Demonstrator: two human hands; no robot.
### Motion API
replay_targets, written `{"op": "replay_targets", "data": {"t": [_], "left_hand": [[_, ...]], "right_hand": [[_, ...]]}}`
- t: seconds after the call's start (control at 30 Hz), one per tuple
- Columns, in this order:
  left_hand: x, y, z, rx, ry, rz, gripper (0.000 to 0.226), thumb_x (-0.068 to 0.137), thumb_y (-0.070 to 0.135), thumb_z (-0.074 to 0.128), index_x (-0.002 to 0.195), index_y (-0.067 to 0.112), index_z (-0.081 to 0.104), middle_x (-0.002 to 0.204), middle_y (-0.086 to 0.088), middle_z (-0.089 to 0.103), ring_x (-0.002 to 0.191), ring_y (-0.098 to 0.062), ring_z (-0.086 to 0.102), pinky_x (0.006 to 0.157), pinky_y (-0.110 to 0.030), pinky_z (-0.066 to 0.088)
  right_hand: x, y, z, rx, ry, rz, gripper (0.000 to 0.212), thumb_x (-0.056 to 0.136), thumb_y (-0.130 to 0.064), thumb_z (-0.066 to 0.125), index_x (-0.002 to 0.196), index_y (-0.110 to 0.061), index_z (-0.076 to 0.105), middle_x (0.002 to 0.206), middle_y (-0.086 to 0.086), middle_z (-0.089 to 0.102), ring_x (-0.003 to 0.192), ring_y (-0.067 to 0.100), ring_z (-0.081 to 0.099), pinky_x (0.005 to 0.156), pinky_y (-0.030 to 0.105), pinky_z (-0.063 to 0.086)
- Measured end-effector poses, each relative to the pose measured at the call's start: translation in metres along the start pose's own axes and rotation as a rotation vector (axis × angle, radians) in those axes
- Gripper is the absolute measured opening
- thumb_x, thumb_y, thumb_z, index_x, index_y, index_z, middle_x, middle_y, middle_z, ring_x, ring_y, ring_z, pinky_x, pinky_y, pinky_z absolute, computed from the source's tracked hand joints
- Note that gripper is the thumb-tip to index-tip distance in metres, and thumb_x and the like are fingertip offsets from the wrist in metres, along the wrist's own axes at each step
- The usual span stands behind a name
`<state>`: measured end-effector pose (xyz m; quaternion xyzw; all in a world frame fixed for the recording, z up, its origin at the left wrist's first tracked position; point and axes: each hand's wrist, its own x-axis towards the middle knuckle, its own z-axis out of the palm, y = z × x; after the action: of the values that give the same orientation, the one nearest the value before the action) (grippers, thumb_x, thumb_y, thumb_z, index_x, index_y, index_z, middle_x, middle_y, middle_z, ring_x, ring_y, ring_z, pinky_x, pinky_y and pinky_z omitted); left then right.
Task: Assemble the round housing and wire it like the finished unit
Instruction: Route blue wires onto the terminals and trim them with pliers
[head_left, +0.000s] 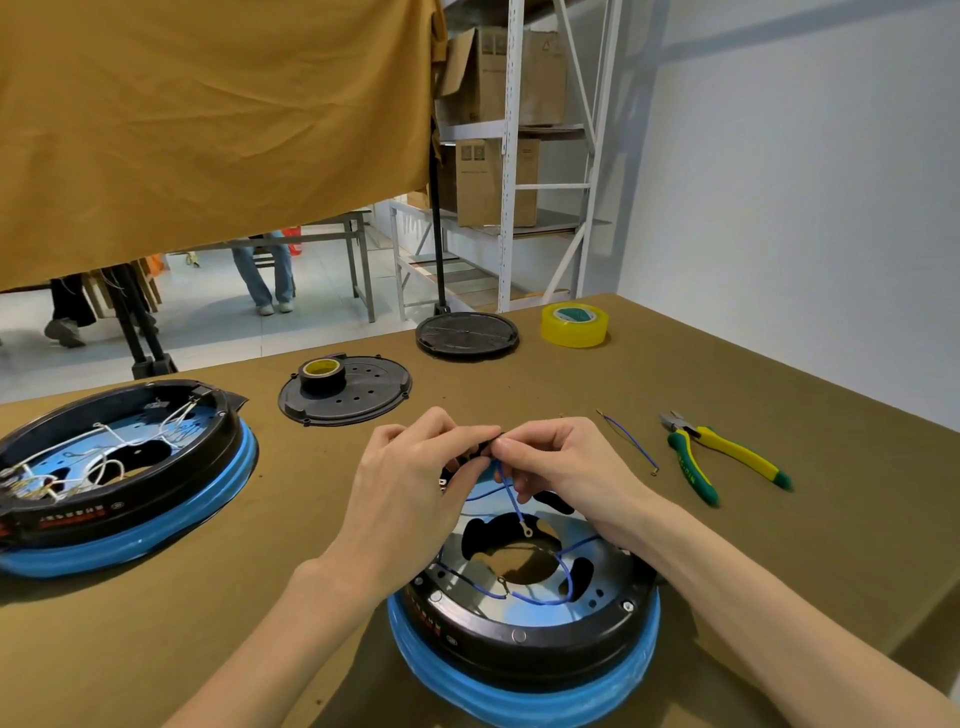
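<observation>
Near centre on the worktop (675, 395) sits the round black housing on its blue ring (524, 618), several blue wires already looped across its silvery plate. Both hands, left (410, 483) and right (561, 467), pinch one blue wire with a ring terminal (511, 499) above it. Wiring looks partway; the perforated black cover (345, 389) waits, far left.

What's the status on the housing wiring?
Left hand and right hand pinch blue wire above round housing. Ring terminal hangs unattached. Nothing in the way.
</observation>
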<state>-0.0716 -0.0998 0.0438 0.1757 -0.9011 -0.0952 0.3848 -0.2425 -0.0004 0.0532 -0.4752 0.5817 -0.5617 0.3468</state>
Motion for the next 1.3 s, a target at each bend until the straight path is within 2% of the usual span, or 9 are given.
{"op": "replay_targets", "data": {"t": [0.2, 0.37, 0.47, 0.57, 0.7, 0.9, 1.03, 1.17, 1.3], "left_hand": [[0.002, -0.004, -0.005, -0.176, -0.083, -0.041, 0.044, 0.09, 0.031, 0.074, 0.133, 0.033, 0.066, 0.102, 0.021, 0.066, 0.095, -0.002, 0.063, 0.091, -0.037, 0.053], [0.01, -0.019, -0.016, -0.371, -0.111, -0.148, 0.027, 0.098, 0.029, 0.062, 0.124, 0.031, 0.071, 0.109, 0.023, 0.068, 0.107, -0.001, 0.063, 0.09, -0.011, 0.047], [0.01, -0.031, -0.015, -0.458, -0.029, -0.294, 0.025, 0.104, 0.017, 0.054, 0.115, 0.027, 0.075, 0.105, 0.017, 0.073, 0.105, 0.002, 0.065, 0.084, -0.009, 0.048], [0.002, -0.04, -0.008, -0.51, -0.103, -0.402, 0.025, 0.104, 0.014, 0.054, 0.112, 0.026, 0.075, 0.104, 0.012, 0.074, 0.099, 0.002, 0.067, 0.078, -0.009, 0.05], [-0.006, -0.044, 0.003, -0.602, -0.183, -0.498, 0.023, 0.104, 0.015, 0.055, 0.112, 0.028, 0.072, 0.101, 0.007, 0.075, 0.093, -0.001, 0.07, 0.072, -0.015, 0.055], [-0.009, -0.045, 0.006, -0.674, -0.152, -0.514, 0.021, 0.103, 0.014, 0.057, 0.112, 0.026, 0.072, 0.096, 0.009, 0.076, 0.091, -0.002, 0.072, 0.069, -0.015, 0.055], [-0.009, -0.045, 0.007, -0.689, -0.159, -0.498, 0.02, 0.104, 0.014, 0.056, 0.113, 0.024, 0.071, 0.096, 0.018, 0.075, 0.09, 0.0, 0.071, 0.068, -0.013, 0.054], [-0.008, -0.046, 0.008, -0.674, -0.16, -0.488, 0.02, 0.104, 0.015, 0.056, 0.112, 0.027, 0.07, 0.096, 0.02, 0.073, 0.091, 0.002, 0.07, 0.069, -0.012, 0.053], [-0.009, -0.048, 0.009, -0.655, -0.148, -0.479, 0.02, 0.103, 0.016, 0.058, 0.113, 0.028, 0.07, 0.097, 0.018, 0.074, 0.092, 0.002, 0.069, 0.071, -0.011, 0.053]], "right_hand": [[0.0, -0.002, 0.002, 0.023, -0.058, 0.056, 0.018, 0.103, -0.015, 0.06, 0.1, -0.002, 0.072, 0.082, 0.011, 0.07, 0.068, 0.015, 0.061, 0.063, 0.027, 0.054], [0.001, -0.002, 0.008, -0.077, -0.077, 0.088, 0.02, 0.108, -0.012, 0.049, 0.093, -0.006, 0.061, 0.07, 0.007, 0.065, 0.056, 0.018, 0.056, 0.055, 0.029, 0.048], [-0.002, 0.0, 0.012, -0.259, -0.14, 0.064, 0.023, 0.107, -0.016, 0.05, 0.09, -0.008, 0.063, 0.062, 0.003, 0.062, 0.048, 0.015, 0.047, 0.051, 0.027, 0.04], [-0.004, 0.001, 0.015, -0.439, -0.202, 0.041, 0.026, 0.105, -0.023, 0.055, 0.09, -0.009, 0.07, 0.058, 0.002, 0.055, 0.048, 0.012, 0.042, 0.051, 0.022, 0.037], [0.002, 0.002, 0.016, -0.448, -0.276, 0.144, 0.031, 0.104, -0.024, 0.059, 0.089, 0.001, 0.071, 0.053, 0.003, 0.049, 0.042, 0.012, 0.036, 0.045, 0.019, 0.032], [0.015, -0.001, 0.021, -0.467, -0.278, 0.22, 0.025, 0.101, -0.029, 0.063, 0.096, -0.006, 0.071, 0.054, 0.0, 0.042, 0.04, 0.012, 0.032, 0.04, 0.021, 0.028], [0.021, -0.001, 0.02, -0.382, -0.284, 0.284, 0.021, 0.103, -0.025, 0.061, 0.093, -0.008, 0.067, 0.051, -0.004, 0.048, 0.038, 0.011, 0.037, 0.039, 0.021, 0.032], [0.025, -0.009, 0.019, -0.339, -0.343, 0.365, 0.018, 0.102, -0.024, 0.062, 0.099, -0.007, 0.068, 0.065, 0.005, 0.068, 0.045, 0.014, 0.061, 0.04, 0.021, 0.045], [0.036, -0.018, 0.018, -0.299, -0.333, 0.499, 0.019, 0.101, -0.025, 0.065, 0.111, -0.009, 0.069, 0.076, 0.008, 0.074, 0.053, 0.014, 0.066, 0.044, 0.022, 0.05]]}}
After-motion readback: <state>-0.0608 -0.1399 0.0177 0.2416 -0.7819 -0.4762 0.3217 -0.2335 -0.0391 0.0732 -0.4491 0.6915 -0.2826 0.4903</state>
